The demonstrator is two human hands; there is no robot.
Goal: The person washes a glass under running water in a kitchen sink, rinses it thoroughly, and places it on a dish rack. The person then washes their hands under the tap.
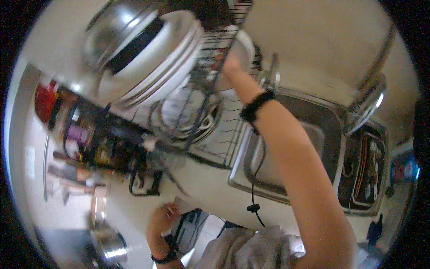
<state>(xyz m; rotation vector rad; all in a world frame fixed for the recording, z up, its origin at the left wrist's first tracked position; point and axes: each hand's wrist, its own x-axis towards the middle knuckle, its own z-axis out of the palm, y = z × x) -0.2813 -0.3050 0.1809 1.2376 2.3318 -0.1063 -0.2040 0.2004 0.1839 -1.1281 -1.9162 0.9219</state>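
Observation:
My right hand (229, 64) reaches into a black wire dish rack (210, 163), its fingers partly hidden behind the rack's wires. Right beside it stands a white dish (247, 47); blur hides whether the fingers grip it. Below that hand, dishes and a white cup (205, 122) sit in the lower level. White plates (164, 74) lean in a row on the upper level next to a shiny metal bowl (114, 37). My left hand (164, 217) hangs low by the counter's front edge, fingers curled and blurred; whether it holds anything is unclear.
A steel sink (302, 134) lies under my right forearm, with a faucet (368, 101) and a utensil tray (368, 168) to its right. Bottles and jars (90, 134) crowd a rack at the left. A metal pot (109, 245) stands at lower left. A black cord (258, 168) dangles from my right wrist.

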